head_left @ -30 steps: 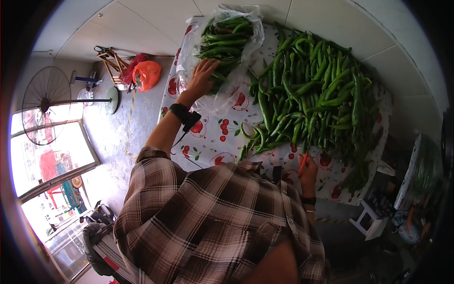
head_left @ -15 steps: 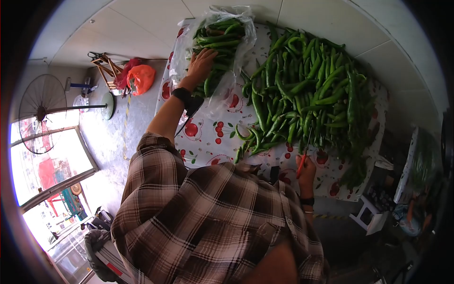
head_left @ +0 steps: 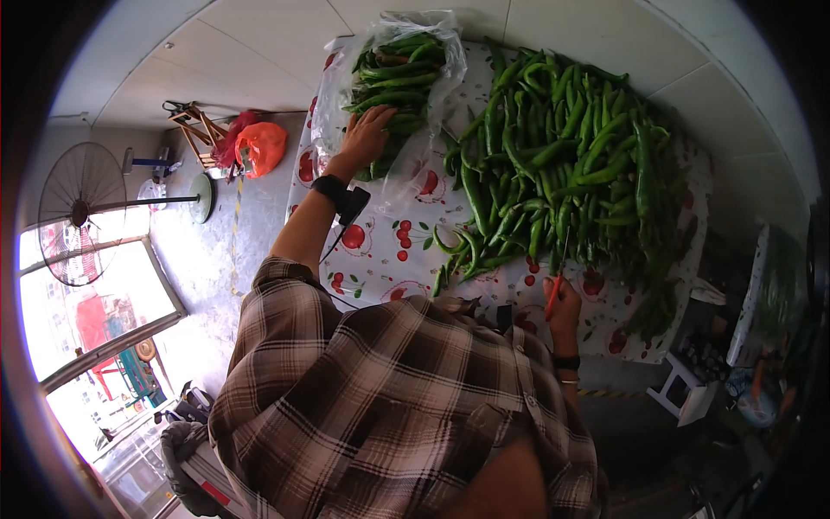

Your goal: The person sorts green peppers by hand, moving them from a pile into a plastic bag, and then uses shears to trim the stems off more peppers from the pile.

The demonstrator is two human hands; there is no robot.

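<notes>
My left hand point(head_left: 367, 138) lies on green peppers point(head_left: 399, 78) in a clear plastic bag point(head_left: 406, 177) at the table's far left. Its fingers are spread and it holds nothing. My right hand point(head_left: 565, 304) is closed round the red handles of scissors point(head_left: 553, 297) near the table's front edge. The scissors' blades point away from me, at the near edge of a large pile of green peppers point(head_left: 579, 156). A few curved peppers lie at the pile's near left corner.
A cherry-patterned cloth point(head_left: 363, 268) covers the table. On the left are a standing fan point(head_left: 82, 212), a red plastic bag point(head_left: 260, 147) and a folded wooden stool point(head_left: 194, 130). A white stool point(head_left: 683, 391) and a filled clear bag point(head_left: 765, 298) are at right.
My left hand has moved slightly toward me over the bagged peppers since half a second ago. The view has shifted a little. My right hand still holds the scissors.
</notes>
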